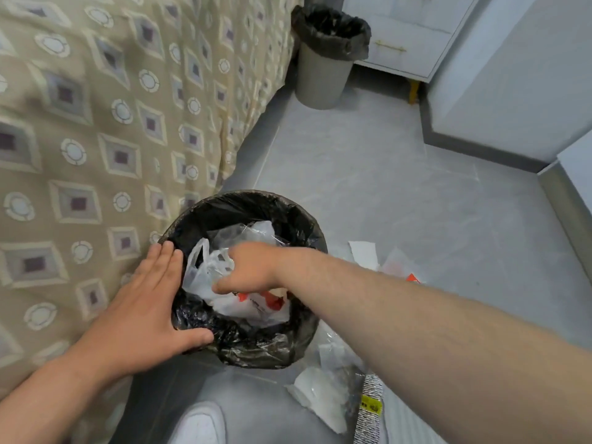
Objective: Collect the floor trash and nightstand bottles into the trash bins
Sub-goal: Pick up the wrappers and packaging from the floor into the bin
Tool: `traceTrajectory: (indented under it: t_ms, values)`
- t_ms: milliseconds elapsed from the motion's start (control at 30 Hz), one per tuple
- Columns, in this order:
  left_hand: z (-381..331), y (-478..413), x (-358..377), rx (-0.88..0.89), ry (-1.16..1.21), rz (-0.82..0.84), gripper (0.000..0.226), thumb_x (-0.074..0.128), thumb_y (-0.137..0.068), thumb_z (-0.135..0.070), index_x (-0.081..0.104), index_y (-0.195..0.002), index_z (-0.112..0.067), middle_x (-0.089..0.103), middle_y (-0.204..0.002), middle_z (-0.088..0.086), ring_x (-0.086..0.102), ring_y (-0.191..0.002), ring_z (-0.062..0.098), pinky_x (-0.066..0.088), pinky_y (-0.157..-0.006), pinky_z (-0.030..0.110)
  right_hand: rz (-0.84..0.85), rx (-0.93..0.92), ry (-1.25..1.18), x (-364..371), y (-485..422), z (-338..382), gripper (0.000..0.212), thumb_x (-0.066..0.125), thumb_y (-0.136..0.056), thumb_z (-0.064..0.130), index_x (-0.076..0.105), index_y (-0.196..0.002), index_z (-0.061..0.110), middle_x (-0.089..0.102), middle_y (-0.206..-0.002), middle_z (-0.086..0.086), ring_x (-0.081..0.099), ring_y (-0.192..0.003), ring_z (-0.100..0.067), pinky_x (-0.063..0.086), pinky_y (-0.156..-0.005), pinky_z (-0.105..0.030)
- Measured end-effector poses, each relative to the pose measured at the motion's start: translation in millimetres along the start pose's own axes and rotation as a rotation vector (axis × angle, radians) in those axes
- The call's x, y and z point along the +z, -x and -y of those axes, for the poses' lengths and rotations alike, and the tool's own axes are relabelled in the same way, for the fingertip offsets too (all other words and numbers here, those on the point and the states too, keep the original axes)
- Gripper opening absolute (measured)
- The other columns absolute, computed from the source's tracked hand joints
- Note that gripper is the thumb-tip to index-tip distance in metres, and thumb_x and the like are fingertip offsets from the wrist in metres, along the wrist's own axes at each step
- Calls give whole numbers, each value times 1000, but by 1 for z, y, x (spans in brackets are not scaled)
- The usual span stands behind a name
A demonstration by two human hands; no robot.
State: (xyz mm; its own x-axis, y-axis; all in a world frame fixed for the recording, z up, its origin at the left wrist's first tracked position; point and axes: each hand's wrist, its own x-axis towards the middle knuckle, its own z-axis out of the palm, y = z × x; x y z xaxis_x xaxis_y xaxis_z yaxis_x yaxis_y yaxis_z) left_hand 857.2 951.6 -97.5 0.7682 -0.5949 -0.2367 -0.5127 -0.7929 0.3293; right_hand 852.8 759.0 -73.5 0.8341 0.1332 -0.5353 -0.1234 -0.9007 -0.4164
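A trash bin lined with a black bag [256, 350] stands on the floor right below me, beside the bed. My left hand [144, 302] rests flat on its left rim, fingers straight. My right hand [246, 267] reaches into the bin from the right, its fingers curled down into a white plastic bag with red print [253, 307] that lies inside. More floor trash lies right of the bin: white paper [363, 253], a clear wrapper with red print [400, 267], and crumpled white plastic [320, 395] near my foot.
A second bin with a black liner [323, 75] stands further off at the bed's corner, next to a white nightstand [403, 36]. The patterned bedspread [96, 139] fills the left. A grey patterned strip with a yellow label [370, 408] lies at lower right. My white shoe [198, 424] is below the bin.
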Motion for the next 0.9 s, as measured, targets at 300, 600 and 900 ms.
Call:
traceTrajectory:
  t_ms: [300, 600, 900]
  values:
    - [-134, -27, -97, 604, -35, -200, 99, 20, -76, -84, 17, -149, -18, 11, -157, -4, 0, -145, 0, -3, -115, 14, -522, 82, -388, -79, 199, -100, 33, 62, -88, 31, 63, -116, 14, 65, -102, 2, 60, -93, -12, 46, -85, -25]
    - [-292, -60, -23, 864, 52, 44, 98, 17, -71, -84, 18, -150, -25, 8, -156, -13, -1, -142, -6, -5, -110, 7, -511, 738, -582, 108, 269, -283, 23, 59, -85, 35, 58, -101, 19, 58, -102, -5, 54, -93, -20, 40, -75, -28]
    - [-277, -47, 164, 410, 371, 73, 76, 32, -80, -61, 36, -143, -19, 34, -149, -6, 23, -136, 4, 13, -109, 16, -58, 1107, -507, 240, 242, -316, 128, 58, -60, 80, 2, -150, 7, 3, -155, -27, 4, -144, -41, 24, -114, -52]
